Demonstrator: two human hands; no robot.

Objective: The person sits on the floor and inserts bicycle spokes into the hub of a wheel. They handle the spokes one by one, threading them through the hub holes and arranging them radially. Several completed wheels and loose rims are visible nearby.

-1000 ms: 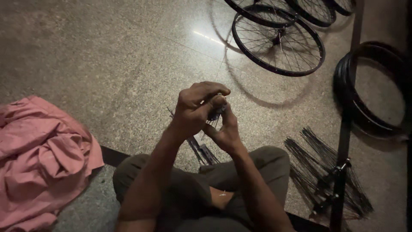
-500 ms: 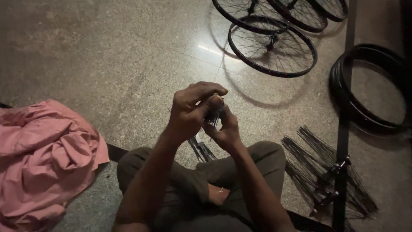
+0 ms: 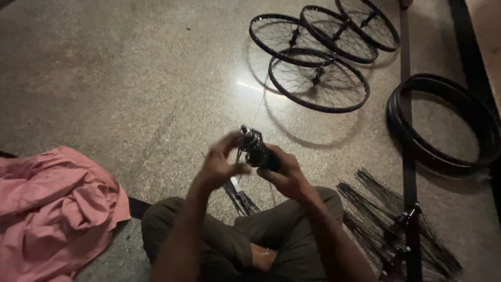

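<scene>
- The right hand is closed around a dark wheel hub, a little below the middle of the frame, above the person's crossed legs.
- The left hand has its fingers curled at the hub's left side; it is blurred, so I cannot tell what it pinches.
- A thin spoke goes up from the hub.
- Finished spoked wheels lie in the upper right.
- A pink cloth lies at lower left, and loose black spokes at lower right.
</scene>
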